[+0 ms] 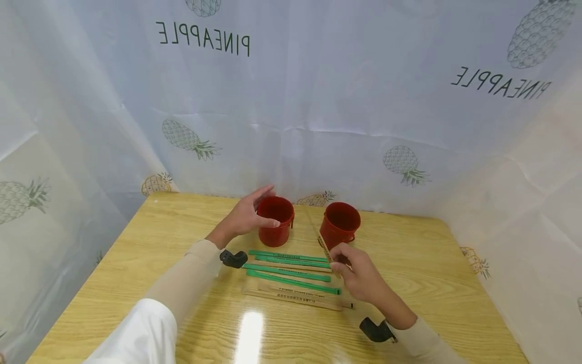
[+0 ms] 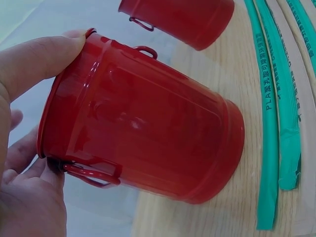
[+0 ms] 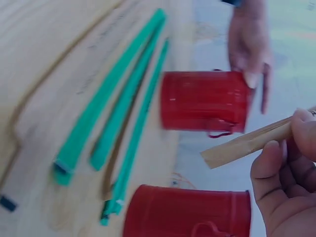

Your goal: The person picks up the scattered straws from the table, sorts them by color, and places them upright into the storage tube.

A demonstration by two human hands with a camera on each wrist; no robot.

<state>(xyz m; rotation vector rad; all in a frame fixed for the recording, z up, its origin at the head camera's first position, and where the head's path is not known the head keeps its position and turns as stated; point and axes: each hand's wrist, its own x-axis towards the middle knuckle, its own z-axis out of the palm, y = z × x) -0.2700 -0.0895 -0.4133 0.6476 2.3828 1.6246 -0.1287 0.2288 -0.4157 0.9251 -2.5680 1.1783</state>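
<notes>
A tan wrapped straw (image 1: 325, 247) at 7 o'clock of the right bucket (image 1: 334, 233) is pinched by the right hand (image 1: 359, 275); it should be light, stiffish and easily creased, best taken mid-length. More wrapped straws (image 1: 291, 281) lie at 6 o'clock. The left hand (image 1: 245, 216), thumb spread, grips the left bucket (image 1: 274, 235) at 9 o'clock; neither bucket shows contents

Both arms (image 1: 186, 280) stretch forward, the left hand (image 1: 243, 216) gripping with its thumb (image 2: 37, 61) set wide of its fingers (image 1: 262, 192), the right hand (image 1: 361, 275) slanting inward, nearer the body than the left, its thumb and fingertips (image 3: 270, 154) drawn together in a pinch.
</notes>
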